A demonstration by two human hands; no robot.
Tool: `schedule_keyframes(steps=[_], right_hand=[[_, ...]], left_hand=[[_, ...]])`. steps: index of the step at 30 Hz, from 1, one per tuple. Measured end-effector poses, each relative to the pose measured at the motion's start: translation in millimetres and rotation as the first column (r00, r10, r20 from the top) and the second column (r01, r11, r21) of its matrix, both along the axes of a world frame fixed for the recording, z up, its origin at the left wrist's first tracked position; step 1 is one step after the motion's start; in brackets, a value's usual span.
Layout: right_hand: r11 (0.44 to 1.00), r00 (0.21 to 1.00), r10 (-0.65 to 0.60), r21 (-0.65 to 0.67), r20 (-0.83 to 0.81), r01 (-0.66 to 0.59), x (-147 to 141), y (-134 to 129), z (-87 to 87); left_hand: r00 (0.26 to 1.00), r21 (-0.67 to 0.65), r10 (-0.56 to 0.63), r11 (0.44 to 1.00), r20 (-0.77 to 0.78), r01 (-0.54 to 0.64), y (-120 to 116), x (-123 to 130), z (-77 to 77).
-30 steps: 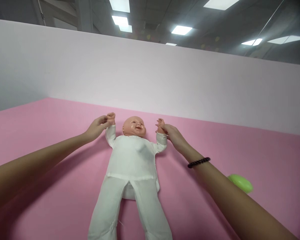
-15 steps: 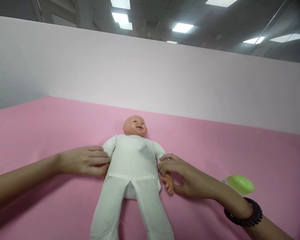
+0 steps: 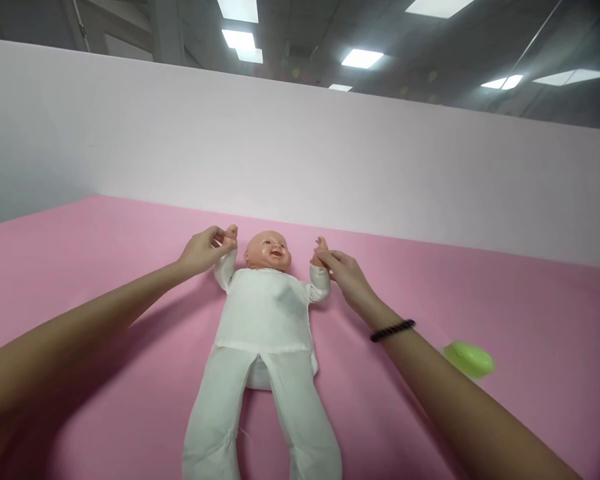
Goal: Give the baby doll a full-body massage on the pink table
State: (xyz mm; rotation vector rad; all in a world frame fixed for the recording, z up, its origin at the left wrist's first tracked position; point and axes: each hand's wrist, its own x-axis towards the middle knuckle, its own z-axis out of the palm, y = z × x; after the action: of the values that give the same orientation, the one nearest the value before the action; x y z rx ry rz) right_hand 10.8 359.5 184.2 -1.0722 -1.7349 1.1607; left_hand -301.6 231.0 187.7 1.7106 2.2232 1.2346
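A baby doll [image 3: 265,310] with a white cloth body lies on its back on the pink surface [image 3: 140,407], its head at the far end. My left hand [image 3: 205,250] pinches the doll's hand on the left side, holding that arm bent up beside the head. On the other side, my right hand [image 3: 349,275] grips the doll's other arm at the wrist, with the small plastic fingers pointing up. Both doll arms are raised off the surface. The doll's feet lie beyond the lower edge of the view.
To the right of my right forearm lies a bright green rounded object [image 3: 470,360], partly covered by that arm. A white wall [image 3: 300,153] rises along the back of the pink surface. Ceiling lights show above it.
Both of the doll's arms have gone from lying down at its sides to raised beside its head, with my hands moving up along with them. The doll's body stays in place.
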Motion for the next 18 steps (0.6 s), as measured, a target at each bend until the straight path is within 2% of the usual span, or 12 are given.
schedule_keyframes(steps=[1, 3, 5, 6, 10, 15, 18], right_hand=[[0.997, 0.996, -0.061, -0.047, 0.063, 0.064, -10, 9, -3.0], [0.992, 0.970, -0.061, -0.092, 0.234, 0.085, -24, 21, -9.1], [0.989, 0.944, -0.037, -0.123, 0.327, 0.082, -32, 28, -15.2], [0.988, 0.939, -0.034, -0.132, 0.341, 0.084, -33, 29, -18.1], [0.983, 0.947, -0.054, -0.150, 0.316, 0.106, -35, 27, -28.0], [0.984, 0.994, -0.050, -0.165, 0.099, 0.066, -30, 23, -33.7], [0.980, 0.986, -0.136, -0.160, -0.092, 0.121, -21, 20, -33.3]], left_hand=[[0.997, -0.159, 0.026, 0.987, 0.069, -0.015, 15, -1, 1.2], [0.991, -0.438, 0.030, 0.898, 0.129, 0.030, 41, -4, 1.1], [0.990, -0.575, 0.019, 0.815, 0.140, 0.066, 58, -8, -2.0], [0.990, -0.600, 0.018, 0.797, 0.140, 0.071, 63, -9, -4.1], [0.989, -0.605, 0.022, 0.793, 0.145, 0.071, 73, -8, -12.5], [0.982, -0.436, 0.111, 0.899, 0.151, -0.035, 64, -5, -18.3], [0.966, -0.280, 0.182, 0.952, 0.185, -0.126, 47, -9, -18.8]])
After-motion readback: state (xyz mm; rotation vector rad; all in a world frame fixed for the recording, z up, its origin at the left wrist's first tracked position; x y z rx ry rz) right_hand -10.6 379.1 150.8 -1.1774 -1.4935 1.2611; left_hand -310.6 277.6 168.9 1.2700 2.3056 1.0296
